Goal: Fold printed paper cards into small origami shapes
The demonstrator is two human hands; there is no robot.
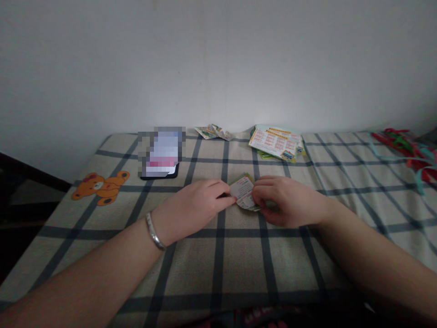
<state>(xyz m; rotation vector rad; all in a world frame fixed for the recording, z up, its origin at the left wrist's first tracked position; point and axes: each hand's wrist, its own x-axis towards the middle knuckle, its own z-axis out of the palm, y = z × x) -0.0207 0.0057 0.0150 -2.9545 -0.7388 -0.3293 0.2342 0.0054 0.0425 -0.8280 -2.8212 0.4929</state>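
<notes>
Between my two hands is a small printed paper (244,191), white with lines of text and a green edge showing behind it. It looks folded, and its lower edge curves up a little. My left hand (208,197), with a silver bangle at the wrist, pinches the paper's left side between thumb and fingers. On the other side my right hand (285,200) grips the right edge with curled fingers, some of which are hidden. Behind them lies a stack of printed leaflets (273,142), and left of it some folded paper pieces (213,131) rest by the wall.
A phone (163,152) with a blurred screen lies at the back left. An orange bear cutout (100,187) is near the left edge of the checked cloth (191,273). Red, green and pale blue ribbons (406,152) are heaped at the far right. A white wall (218,64) stands behind.
</notes>
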